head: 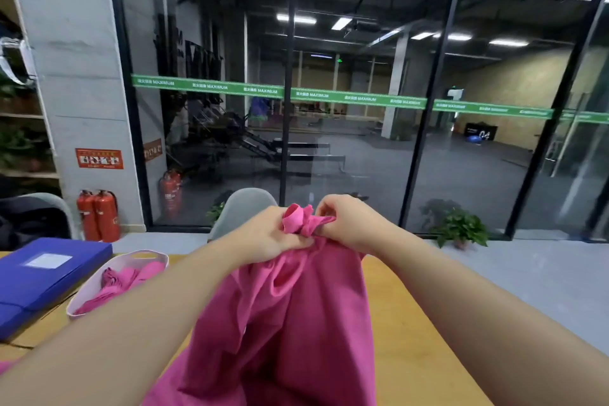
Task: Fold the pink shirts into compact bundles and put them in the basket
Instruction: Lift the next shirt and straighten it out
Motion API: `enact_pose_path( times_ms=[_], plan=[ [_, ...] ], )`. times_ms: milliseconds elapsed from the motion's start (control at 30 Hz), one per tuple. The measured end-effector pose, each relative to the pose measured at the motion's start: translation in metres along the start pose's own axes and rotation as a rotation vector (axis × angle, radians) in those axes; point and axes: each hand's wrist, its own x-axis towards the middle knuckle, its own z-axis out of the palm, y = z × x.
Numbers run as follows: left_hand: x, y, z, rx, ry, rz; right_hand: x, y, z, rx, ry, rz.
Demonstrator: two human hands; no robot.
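From my feed, both arms reached forward and up, holding a pink shirt (290, 323) raised over the table (412, 323). The left hand (273, 234) gripped the bunched top of the cloth; the right hand (346, 224) pinched a twisted knot of it between curled fingers. The rest of the shirt hung down toward me. At left, a basket (79, 303) already held pink bundles (128, 280), just beside a blue folder (43, 277). Beyond were a glass wall (362, 142), a chair (244, 208), extinguishers (99, 214) and a plant (461, 227).
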Motion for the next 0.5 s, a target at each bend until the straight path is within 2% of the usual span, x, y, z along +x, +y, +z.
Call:
enact_pose_path(
  times_ms=[67, 133, 200, 267, 300, 400, 500],
  plan=[
    [0.005, 0.001, -0.006, -0.037, 0.031, 0.007, -0.009, 0.018, -0.007, 0.09, -0.145, 0.057],
    [0.009, 0.003, -0.007, -0.269, 0.132, -0.04, -0.018, 0.039, 0.001, 0.027, -0.306, 0.14],
    [0.014, 0.005, -0.005, -0.539, 0.238, -0.158, -0.025, 0.062, 0.022, -0.035, -0.465, 0.192],
    [0.024, 0.001, 0.0, -0.712, 0.29, -0.257, -0.028, 0.083, 0.049, 0.053, -0.594, 0.271],
    [0.028, -0.003, 0.004, -0.748, 0.285, -0.282, -0.028, 0.091, 0.06, 0.135, -0.598, 0.335],
    [0.038, -0.026, 0.017, -0.658, 0.15, -0.329, -0.024, 0.116, 0.072, 0.368, -0.402, 0.548],
    [0.047, -0.064, 0.011, -0.524, -0.119, -0.438, -0.015, 0.163, 0.056, 0.43, -0.048, 0.752]
  ],
)
